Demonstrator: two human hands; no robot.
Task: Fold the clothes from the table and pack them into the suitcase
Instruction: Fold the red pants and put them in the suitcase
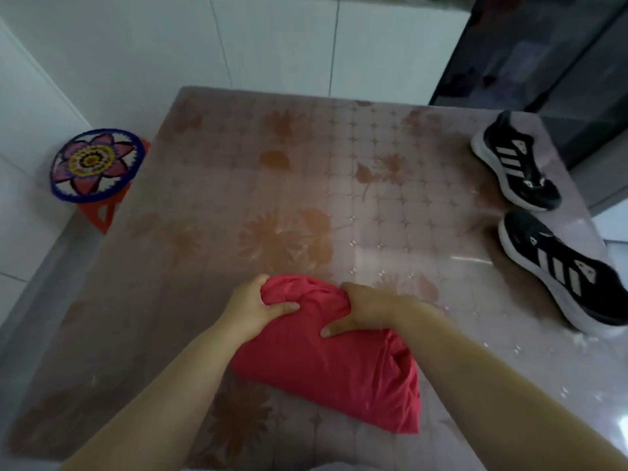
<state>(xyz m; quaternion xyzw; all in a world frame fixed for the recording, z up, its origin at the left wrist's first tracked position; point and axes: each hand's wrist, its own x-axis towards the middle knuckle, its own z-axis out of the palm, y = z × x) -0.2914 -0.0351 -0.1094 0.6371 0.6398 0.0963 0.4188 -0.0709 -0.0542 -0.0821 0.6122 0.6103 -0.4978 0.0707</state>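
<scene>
one red garment [326, 368] lies mostly folded at lower centre on the surface [238, 164]; we see left hand [261, 305] and right hand [360, 311] both gripping its bunched upper edge. we judge folding nearly done, packing left; no suitcase in view, no other clothes visible.

1. Soft, even indoor light, pretty bright, hardly any shadows.
2. Glare streak on the glossy table [424, 263] toward the right side.
3. Whole frame's kinda blurry, even the red cloth [326, 368]; wide-angle bends the edges.
</scene>
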